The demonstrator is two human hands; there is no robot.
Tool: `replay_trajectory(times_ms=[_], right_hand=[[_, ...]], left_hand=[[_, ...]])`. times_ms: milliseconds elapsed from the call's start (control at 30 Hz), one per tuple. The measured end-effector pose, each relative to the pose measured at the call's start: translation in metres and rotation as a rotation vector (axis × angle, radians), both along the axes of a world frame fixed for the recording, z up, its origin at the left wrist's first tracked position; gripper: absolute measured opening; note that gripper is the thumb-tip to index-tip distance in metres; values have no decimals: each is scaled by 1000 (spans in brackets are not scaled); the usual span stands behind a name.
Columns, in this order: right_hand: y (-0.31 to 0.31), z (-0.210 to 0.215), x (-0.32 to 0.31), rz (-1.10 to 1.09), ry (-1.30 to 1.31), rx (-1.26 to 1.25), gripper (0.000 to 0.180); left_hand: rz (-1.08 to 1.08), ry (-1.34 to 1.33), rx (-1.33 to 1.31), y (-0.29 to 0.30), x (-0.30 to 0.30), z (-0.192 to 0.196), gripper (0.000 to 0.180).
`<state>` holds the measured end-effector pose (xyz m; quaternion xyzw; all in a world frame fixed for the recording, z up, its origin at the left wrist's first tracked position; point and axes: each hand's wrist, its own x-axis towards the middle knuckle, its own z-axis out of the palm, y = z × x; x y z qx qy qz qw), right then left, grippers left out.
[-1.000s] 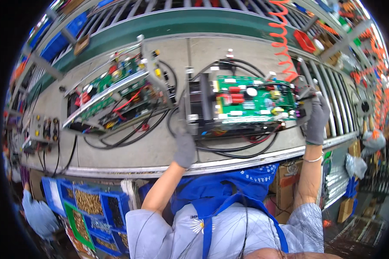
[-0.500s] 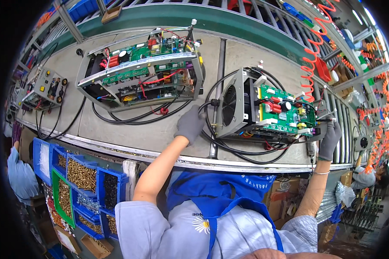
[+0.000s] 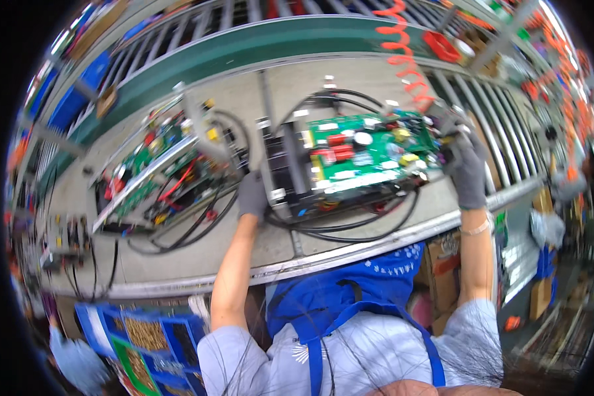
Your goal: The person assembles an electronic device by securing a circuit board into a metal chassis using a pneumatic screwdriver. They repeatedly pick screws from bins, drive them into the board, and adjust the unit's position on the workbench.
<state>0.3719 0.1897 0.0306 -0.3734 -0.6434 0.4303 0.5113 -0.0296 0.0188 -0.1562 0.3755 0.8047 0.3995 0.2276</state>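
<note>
Since half a second ago the view has swung, yet both gloved hands stay clamped on the green-board unit point(image 3: 363, 165) mid-desk point(image 3: 257, 257): left hand point(image 3: 251, 195) near-left corner, right hand point(image 3: 469, 173) right end.

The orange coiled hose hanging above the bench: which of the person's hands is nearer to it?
Right. The right hand grips the circuit board unit's right end, just below the orange coiled hose; the left hand holds its far left end.
</note>
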Motion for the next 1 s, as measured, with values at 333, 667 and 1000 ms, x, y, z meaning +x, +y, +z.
replay_trajectory(times_ms=[333, 667, 1000], right_hand=[[-6, 19, -6, 19, -42, 195, 16], [-27, 11, 38, -208, -259, 476, 28], [-131, -97, 373, -1323, -498, 2, 43]], left_hand=[[19, 238, -176, -23, -108, -116, 41], [106, 435, 626, -113, 111, 98, 52], [-355, 355, 604, -100, 186, 96, 42]])
